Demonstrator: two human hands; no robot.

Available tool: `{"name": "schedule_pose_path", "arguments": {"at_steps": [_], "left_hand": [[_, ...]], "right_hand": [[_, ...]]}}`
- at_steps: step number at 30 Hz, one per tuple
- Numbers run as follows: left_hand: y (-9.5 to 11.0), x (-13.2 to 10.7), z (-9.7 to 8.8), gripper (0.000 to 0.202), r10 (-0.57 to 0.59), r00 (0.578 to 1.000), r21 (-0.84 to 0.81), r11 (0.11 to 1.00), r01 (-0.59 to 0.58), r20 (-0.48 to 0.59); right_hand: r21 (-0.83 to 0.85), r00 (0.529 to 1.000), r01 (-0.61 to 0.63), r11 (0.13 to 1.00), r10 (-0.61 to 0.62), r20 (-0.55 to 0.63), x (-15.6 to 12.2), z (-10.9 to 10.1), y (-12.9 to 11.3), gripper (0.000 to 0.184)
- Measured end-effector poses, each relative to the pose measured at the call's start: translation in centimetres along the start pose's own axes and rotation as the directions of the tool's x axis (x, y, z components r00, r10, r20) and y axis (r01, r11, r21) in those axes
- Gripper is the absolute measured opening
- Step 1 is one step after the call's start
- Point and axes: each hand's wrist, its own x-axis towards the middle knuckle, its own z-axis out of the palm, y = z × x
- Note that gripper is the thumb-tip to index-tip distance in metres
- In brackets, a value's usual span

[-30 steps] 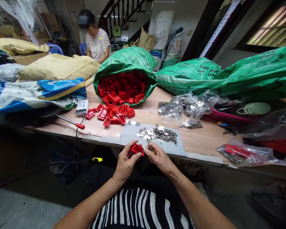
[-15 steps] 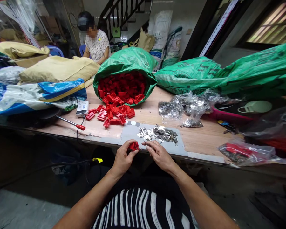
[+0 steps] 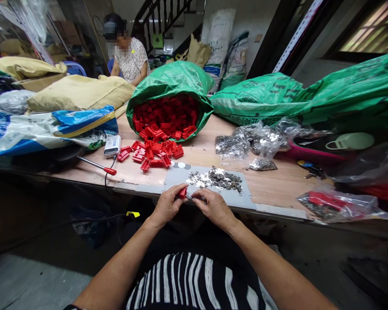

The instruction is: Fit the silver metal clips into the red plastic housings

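Observation:
Pinched between the thumb and fingers of my left hand (image 3: 167, 205) is a small red plastic part (image 3: 183, 193), held over the table's front edge. My right hand (image 3: 215, 207) is closed on a small thin metal piece (image 3: 189, 197), whose tip meets the right side of the red part. How far it reaches into the part is hidden by my fingers. Just beyond my hands, a heap of small metal pieces (image 3: 215, 178) lies on a grey mat (image 3: 177, 175). Further back, loose red plastic parts (image 3: 155, 156) spill from a green sack (image 3: 181, 73).
To the left are a white power bank (image 3: 112, 145) with a cable and a red-tipped metal rod (image 3: 98, 165). Clear bags of metal pieces (image 3: 233, 146) and a pink basket (image 3: 302, 151) stand right. Another person (image 3: 131, 58) sits across the table (image 3: 271, 185).
My right hand has moved left, bringing the metal piece against the red part. My left hand has turned the red part slightly and raised it a little.

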Motion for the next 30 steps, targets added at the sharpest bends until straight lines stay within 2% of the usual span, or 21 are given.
{"name": "schedule_pose_path", "arguments": {"at_steps": [9, 17, 23, 27, 30], "left_hand": [[-0.3, 0.3, -0.2, 0.042, -0.008, 1.000, 0.013, 1.000, 0.008, 0.023], [-0.3, 0.5, -0.4, 0.032, -0.003, 0.999, 0.042, 0.999, 0.001, 0.035], [-0.2, 0.5, -0.4, 0.030, -0.021, 0.999, 0.023, 1.000, 0.021, 0.026], [-0.3, 0.2, -0.2, 0.030, -0.022, 1.000, -0.027, 0.999, 0.022, 0.003], [-0.2, -0.2, -0.1, 0.030, -0.036, 0.999, -0.077, 0.996, 0.034, -0.029]], "right_hand": [[-0.046, 0.999, -0.001, 0.999, 0.003, 0.038, 0.3, 0.2, 0.4, 0.013], [-0.088, 0.994, -0.077, 0.993, 0.084, 0.075, 0.9, 0.0, -0.3, 0.013], [-0.101, 0.984, -0.162, 0.982, 0.168, 0.053, 1.2, 0.6, -1.4, 0.011], [-0.089, 0.989, -0.132, 0.987, 0.137, 0.051, 0.9, 0.7, -1.3, 0.010], [-0.013, 0.995, -0.075, 0.997, 0.076, 0.065, 0.7, 0.2, -1.1, 0.013]]}}
